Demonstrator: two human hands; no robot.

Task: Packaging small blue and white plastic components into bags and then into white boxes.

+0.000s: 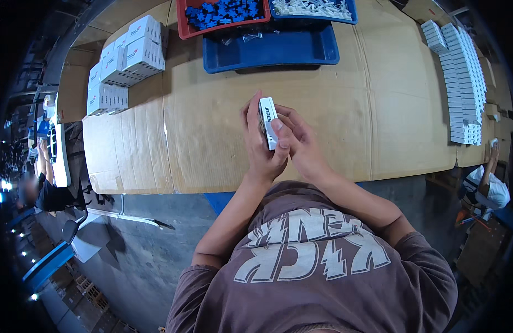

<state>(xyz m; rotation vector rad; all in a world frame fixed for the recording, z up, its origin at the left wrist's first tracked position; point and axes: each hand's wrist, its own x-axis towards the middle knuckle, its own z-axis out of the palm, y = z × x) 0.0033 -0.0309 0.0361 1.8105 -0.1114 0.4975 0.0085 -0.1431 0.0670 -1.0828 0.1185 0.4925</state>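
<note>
Between my two hands, above the middle of the cardboard-covered table (212, 150), is a small white box (269, 123) with dark print, held roughly upright. My left hand (258, 141) wraps its left side, fingers pointing away from me. My right hand (301, 139) closes on the other side, its thumb lying across the box's near face. The box's far side is hidden by my fingers.
A red bin (223, 29) of blue plastic pieces and a blue bin (353, 15) of white pieces stand at the back, behind a blue tray (270, 64). White boxes (143, 54) are stacked left; rows of small white boxes (459, 83) line the right. Other people work at both sides.
</note>
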